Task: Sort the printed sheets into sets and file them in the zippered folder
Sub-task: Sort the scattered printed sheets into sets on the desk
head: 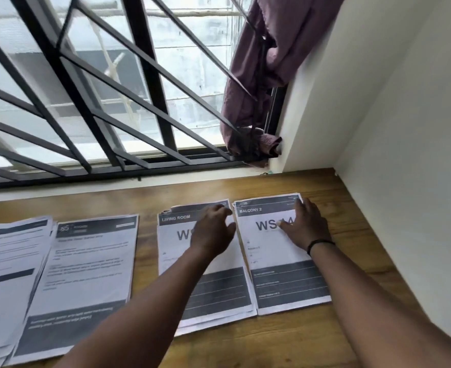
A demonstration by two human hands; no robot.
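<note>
Left hand (213, 229) lies flat, fingers relaxed, on the "LIVING ROOM" stack (205, 277); nothing grasped. Right hand (305, 224), black band on its wrist, presses spread straight fingers on the "BALCONY 2" stack (282, 269) just beside it; edges of the two stacks touch. Two further stacks of printed sheets (83, 277) sit to the left on the wooden worktop (351, 328). Barred window (99, 88) behind; purple cloth (267, 75) hangs at its right end.
</note>
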